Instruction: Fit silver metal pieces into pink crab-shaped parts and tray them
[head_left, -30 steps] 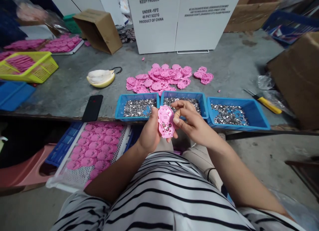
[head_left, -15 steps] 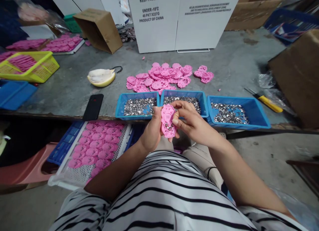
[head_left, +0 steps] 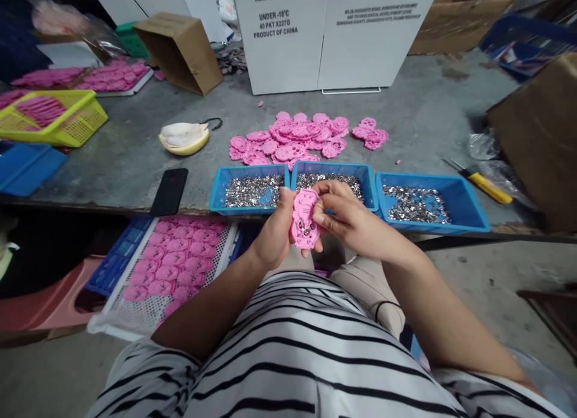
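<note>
Trainee: Where is the pink, scallop-edged plastic casing [head_left: 305, 213]?

Instructor: At the near left corner of the blue, rectangular plastic middle tray [head_left: 369, 183], between the person's hands.

Trainee: What is the grip?

Instructor: The left hand [head_left: 274, 234] grips the casing, thumb along its left edge, fingers apparently beneath. This presumably keeps the recessed face and its shiny round metal pieces [head_left: 306, 229] upward and steady. The right hand [head_left: 349, 219] sets bent thumb and forefinger at the right edge; whether they pinch a small part cannot be told.

Trainee: Why this layout?

Instructor: The blue, rectangular plastic left tray [head_left: 241, 211] and right tray [head_left: 469, 207] flank the middle tray, probably keeping small metal parts within short reach. The loose heap of flat pink plastic pieces [head_left: 295, 132] lies beyond the middle tray, likely clear of the forearms. The white, perforated plastic crate [head_left: 119, 311] sits lower, left of the middle tray; its pink pieces lie in rows, apparently for orderly stacking.
</note>
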A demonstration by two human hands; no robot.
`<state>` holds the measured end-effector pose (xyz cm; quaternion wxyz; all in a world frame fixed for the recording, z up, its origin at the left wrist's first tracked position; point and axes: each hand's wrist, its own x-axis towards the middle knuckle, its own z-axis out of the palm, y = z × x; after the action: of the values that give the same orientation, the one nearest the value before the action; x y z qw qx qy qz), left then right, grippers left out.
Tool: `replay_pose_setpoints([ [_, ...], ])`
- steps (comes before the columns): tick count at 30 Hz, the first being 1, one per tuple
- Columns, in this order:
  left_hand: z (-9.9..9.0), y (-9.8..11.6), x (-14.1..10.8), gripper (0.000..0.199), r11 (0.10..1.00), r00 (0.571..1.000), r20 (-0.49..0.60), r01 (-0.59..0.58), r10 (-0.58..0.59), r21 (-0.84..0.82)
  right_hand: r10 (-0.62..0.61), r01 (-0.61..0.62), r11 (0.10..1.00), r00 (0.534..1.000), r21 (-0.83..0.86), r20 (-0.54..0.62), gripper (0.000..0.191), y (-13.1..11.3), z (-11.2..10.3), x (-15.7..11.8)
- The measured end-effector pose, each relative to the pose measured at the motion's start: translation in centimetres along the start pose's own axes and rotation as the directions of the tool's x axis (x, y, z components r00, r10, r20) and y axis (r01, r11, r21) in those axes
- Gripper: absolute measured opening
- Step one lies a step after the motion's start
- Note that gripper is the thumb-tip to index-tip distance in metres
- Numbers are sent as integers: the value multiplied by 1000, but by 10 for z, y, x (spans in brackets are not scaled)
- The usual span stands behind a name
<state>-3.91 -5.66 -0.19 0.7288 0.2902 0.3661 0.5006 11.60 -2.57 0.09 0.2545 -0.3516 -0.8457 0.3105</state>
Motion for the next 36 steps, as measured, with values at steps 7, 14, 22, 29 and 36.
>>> replay_pose_setpoints([
  [7,-7,-4,2,66,990,997,47,-72,66,123,5,-7,999,999,37,46,22,2,-2,2],
  [14,-12,-7,5,72,996,990,133,27,-38,82,12,-14,1000,996,26,84,22,3,-1,4],
  [22,-15,-9,7,74,993,984,171,23,-43,117,18,-22,999,995,43,94,23,8,0,3],
  [29,-21,-13,12,79,982,969,247,-20,-28,190,35,-40,998,995,51,94,23,6,1,5],
  [36,-21,-13,12,72,985,969,248,-22,-22,172,98,-90,977,995,192,-35,13,7,5,3],
])
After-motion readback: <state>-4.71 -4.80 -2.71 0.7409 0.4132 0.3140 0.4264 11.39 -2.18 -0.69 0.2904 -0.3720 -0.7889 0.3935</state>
